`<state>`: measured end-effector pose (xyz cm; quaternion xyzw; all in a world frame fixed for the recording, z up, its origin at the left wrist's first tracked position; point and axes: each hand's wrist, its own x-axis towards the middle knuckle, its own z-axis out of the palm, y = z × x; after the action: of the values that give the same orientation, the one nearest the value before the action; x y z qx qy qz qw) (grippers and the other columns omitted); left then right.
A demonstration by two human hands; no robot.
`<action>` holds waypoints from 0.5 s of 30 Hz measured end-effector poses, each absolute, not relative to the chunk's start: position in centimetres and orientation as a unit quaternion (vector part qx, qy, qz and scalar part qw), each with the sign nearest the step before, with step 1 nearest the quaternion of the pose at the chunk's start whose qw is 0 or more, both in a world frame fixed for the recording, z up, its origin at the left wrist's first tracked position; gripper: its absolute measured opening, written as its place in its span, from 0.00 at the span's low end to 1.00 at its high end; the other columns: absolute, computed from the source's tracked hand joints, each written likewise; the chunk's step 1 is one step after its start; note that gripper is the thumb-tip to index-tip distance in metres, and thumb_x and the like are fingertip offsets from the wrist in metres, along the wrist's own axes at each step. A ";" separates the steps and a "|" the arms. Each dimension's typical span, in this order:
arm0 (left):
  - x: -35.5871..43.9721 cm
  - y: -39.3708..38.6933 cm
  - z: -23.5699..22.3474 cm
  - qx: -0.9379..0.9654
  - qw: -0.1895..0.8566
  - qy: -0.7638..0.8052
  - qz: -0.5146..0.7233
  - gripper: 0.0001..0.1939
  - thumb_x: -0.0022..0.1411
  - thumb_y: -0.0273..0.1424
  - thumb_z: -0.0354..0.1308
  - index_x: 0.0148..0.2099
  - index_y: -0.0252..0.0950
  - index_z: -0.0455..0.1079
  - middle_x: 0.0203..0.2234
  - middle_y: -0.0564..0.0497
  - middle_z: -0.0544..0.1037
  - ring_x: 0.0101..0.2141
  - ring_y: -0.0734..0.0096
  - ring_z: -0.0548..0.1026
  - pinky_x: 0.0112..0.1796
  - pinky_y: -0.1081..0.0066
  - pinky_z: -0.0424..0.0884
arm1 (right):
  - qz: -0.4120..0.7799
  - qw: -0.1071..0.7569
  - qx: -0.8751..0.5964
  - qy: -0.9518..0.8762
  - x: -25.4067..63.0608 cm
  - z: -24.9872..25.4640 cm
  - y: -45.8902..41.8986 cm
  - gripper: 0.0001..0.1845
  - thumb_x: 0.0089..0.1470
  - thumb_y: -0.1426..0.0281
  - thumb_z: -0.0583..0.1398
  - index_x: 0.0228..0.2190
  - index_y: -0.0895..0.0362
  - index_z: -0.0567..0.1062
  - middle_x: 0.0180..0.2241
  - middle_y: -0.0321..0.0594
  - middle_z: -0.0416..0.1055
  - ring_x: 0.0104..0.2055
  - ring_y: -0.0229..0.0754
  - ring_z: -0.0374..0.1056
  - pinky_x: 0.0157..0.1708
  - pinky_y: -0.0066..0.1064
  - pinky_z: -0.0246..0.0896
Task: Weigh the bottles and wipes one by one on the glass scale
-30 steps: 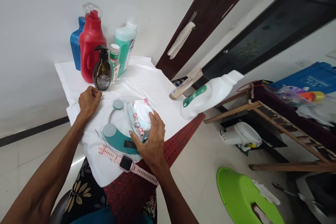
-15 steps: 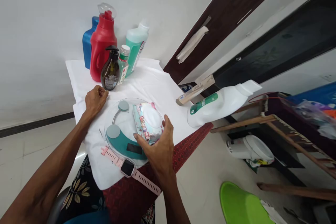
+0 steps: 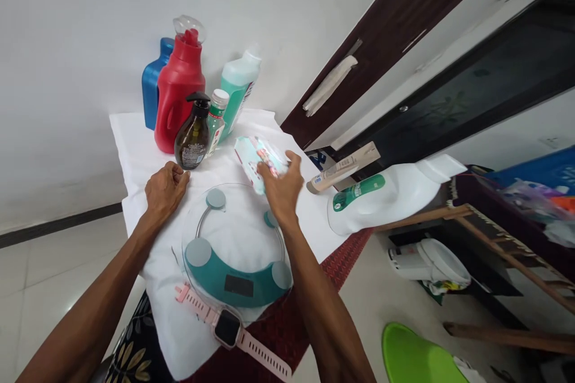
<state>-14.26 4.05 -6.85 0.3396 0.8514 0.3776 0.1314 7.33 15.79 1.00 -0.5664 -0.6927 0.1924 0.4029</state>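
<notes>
My right hand (image 3: pixel 284 187) grips a pack of wet wipes (image 3: pixel 251 158), light blue with a colourful print and slightly blurred. The pack is tilted above the far right part of the glass bathroom scale (image 3: pixel 200 252), which has teal panels and grey round pads. My left hand (image 3: pixel 165 190) rests on the white cloth with its fingers curled in, beside the dark pump bottle (image 3: pixel 192 142); I see nothing in it. A pink-strapped smartwatch (image 3: pixel 227 328) lies along the scale's near edge. My right forearm hides part of the scale's right side.
Behind the pump bottle stand a red jug (image 3: pixel 179 81), a blue bottle (image 3: pixel 151 93), a small clear bottle (image 3: pixel 216 122) and a green bottle (image 3: pixel 236 93). A beige tube (image 3: pixel 344 169) and large white bottle (image 3: pixel 381 197) stand at the cloth's (image 3: pixel 135 131) right edge.
My right hand has lifted the wipes pack off the scale and carried it away from me, toward the bottles. More of the scale shows. My left hand stays in place; the view has shifted slightly.
</notes>
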 end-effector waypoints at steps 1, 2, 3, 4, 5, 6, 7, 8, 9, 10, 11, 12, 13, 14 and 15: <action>-14.3 4.1 -6.8 0.341 0.131 0.854 0.371 0.09 0.66 0.40 0.58 0.41 0.40 0.71 0.33 0.47 0.82 0.39 0.55 0.81 0.39 0.64 0.67 | 0.195 0.386 -0.581 -0.689 5.4 0.7 17.8 0.41 0.53 0.60 0.69 0.64 0.62 0.69 0.54 0.56 0.80 0.56 0.62 0.76 0.59 0.53 0.69; -14.3 4.2 -6.9 0.342 0.128 0.857 0.363 0.09 0.66 0.40 0.58 0.41 0.41 0.70 0.33 0.47 0.82 0.39 0.54 0.81 0.39 0.64 0.67 | 0.193 0.372 -0.598 -0.683 3.6 0.4 19.6 0.40 0.55 0.63 0.69 0.65 0.65 0.68 0.54 0.59 0.79 0.57 0.63 0.76 0.60 0.54 0.68; -14.4 4.3 -6.9 0.346 0.125 0.860 0.355 0.09 0.66 0.41 0.57 0.41 0.41 0.70 0.34 0.46 0.83 0.40 0.53 0.81 0.39 0.63 0.68 | 0.193 0.359 -0.607 -0.682 1.9 -0.1 21.0 0.41 0.57 0.64 0.68 0.66 0.67 0.65 0.56 0.62 0.78 0.58 0.64 0.75 0.62 0.55 0.67; -14.4 4.4 -6.9 0.350 0.121 0.861 0.347 0.10 0.66 0.42 0.57 0.41 0.42 0.70 0.35 0.46 0.83 0.41 0.52 0.81 0.39 0.63 0.68 | 0.191 0.351 -0.619 -0.676 0.3 -0.5 22.1 0.41 0.60 0.66 0.67 0.67 0.71 0.62 0.58 0.65 0.76 0.59 0.64 0.75 0.62 0.57 0.67; -14.5 4.5 -7.0 0.354 0.118 0.864 0.339 0.10 0.66 0.43 0.57 0.42 0.42 0.70 0.36 0.45 0.83 0.42 0.50 0.81 0.38 0.62 0.68 | 0.189 0.347 -0.628 -0.671 -1.1 -1.0 22.9 0.41 0.61 0.66 0.65 0.67 0.74 0.60 0.57 0.69 0.75 0.59 0.65 0.75 0.61 0.58 0.69; -14.6 4.5 -7.0 0.356 0.118 0.867 0.329 0.11 0.66 0.44 0.56 0.42 0.43 0.70 0.37 0.45 0.84 0.43 0.49 0.82 0.38 0.62 0.68 | 0.185 0.345 -0.631 -0.669 -2.4 -1.5 23.4 0.40 0.63 0.66 0.65 0.66 0.76 0.60 0.57 0.70 0.75 0.58 0.64 0.76 0.58 0.58 0.71; -14.6 4.6 -6.9 0.358 0.121 0.870 0.317 0.13 0.67 0.45 0.55 0.43 0.43 0.70 0.38 0.44 0.84 0.44 0.48 0.82 0.38 0.61 0.69 | 0.180 0.343 -0.629 -0.674 -3.4 -2.1 23.6 0.40 0.63 0.63 0.65 0.65 0.76 0.61 0.57 0.69 0.75 0.58 0.63 0.76 0.57 0.57 0.73; -14.7 4.6 -6.9 0.360 0.126 0.873 0.304 0.14 0.67 0.47 0.54 0.44 0.43 0.70 0.39 0.43 0.84 0.44 0.46 0.82 0.38 0.60 0.69 | 0.172 0.341 -0.626 -0.680 -4.2 -2.6 23.7 0.43 0.62 0.60 0.67 0.65 0.76 0.62 0.58 0.68 0.74 0.59 0.63 0.75 0.55 0.56 0.75; -14.8 4.7 -6.8 0.362 0.130 0.876 0.291 0.15 0.67 0.48 0.54 0.44 0.43 0.70 0.39 0.43 0.84 0.45 0.44 0.82 0.39 0.59 0.70 | 0.164 0.338 -0.620 -0.689 -4.8 -3.0 23.7 0.49 0.58 0.55 0.71 0.65 0.74 0.61 0.59 0.65 0.74 0.59 0.62 0.75 0.54 0.56 0.76; -14.9 4.7 -6.6 0.365 0.133 0.879 0.278 0.17 0.66 0.49 0.53 0.45 0.43 0.70 0.40 0.43 0.84 0.45 0.43 0.82 0.39 0.58 0.71 | 0.155 0.336 -0.612 -0.698 -5.1 -3.4 23.7 0.51 0.56 0.50 0.71 0.66 0.72 0.62 0.59 0.60 0.75 0.59 0.60 0.76 0.54 0.54 0.77; -15.0 4.8 -6.5 0.369 0.134 0.880 0.268 0.18 0.66 0.50 0.52 0.46 0.43 0.70 0.40 0.42 0.84 0.46 0.42 0.82 0.40 0.57 0.72 | 0.151 0.331 -0.608 -0.706 -5.0 -3.6 23.7 0.51 0.56 0.46 0.71 0.65 0.69 0.64 0.57 0.55 0.77 0.57 0.57 0.78 0.52 0.51 0.79; -15.0 4.8 -6.4 0.372 0.133 0.881 0.262 0.19 0.65 0.51 0.51 0.46 0.43 0.70 0.40 0.42 0.84 0.47 0.41 0.82 0.41 0.56 0.73 | 0.145 0.326 -0.601 -0.715 -4.6 -3.7 23.6 0.51 0.55 0.43 0.70 0.64 0.66 0.66 0.56 0.51 0.79 0.55 0.55 0.79 0.50 0.49 0.80; -15.0 4.8 -6.2 0.372 0.132 0.882 0.258 0.20 0.65 0.51 0.50 0.46 0.43 0.70 0.40 0.42 0.84 0.47 0.40 0.82 0.42 0.55 0.73 | 0.137 0.323 -0.592 -0.725 -3.9 -3.7 23.4 0.50 0.55 0.42 0.70 0.63 0.65 0.67 0.54 0.49 0.80 0.53 0.54 0.80 0.49 0.47 0.81; -15.0 4.8 -6.1 0.371 0.133 0.883 0.256 0.21 0.65 0.52 0.50 0.47 0.43 0.70 0.41 0.41 0.84 0.48 0.39 0.82 0.44 0.54 0.74 | 0.126 0.323 -0.582 -0.735 -2.7 -3.6 23.1 0.50 0.55 0.42 0.71 0.63 0.64 0.68 0.53 0.49 0.80 0.53 0.54 0.80 0.49 0.46 0.81; -15.0 4.8 -6.0 0.371 0.136 0.882 0.256 0.22 0.64 0.52 0.49 0.47 0.42 0.70 0.41 0.41 0.84 0.49 0.39 0.82 0.45 0.53 0.75 | 0.111 0.327 -0.572 -0.744 -1.2 -3.4 22.8 0.50 0.55 0.44 0.71 0.64 0.65 0.67 0.55 0.50 0.80 0.55 0.55 0.80 0.50 0.47 0.80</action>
<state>-14.98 4.78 -6.02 0.3708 0.8823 0.2558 0.1363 -1.24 22.79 -3.43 -0.5721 -0.7439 0.1113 0.3270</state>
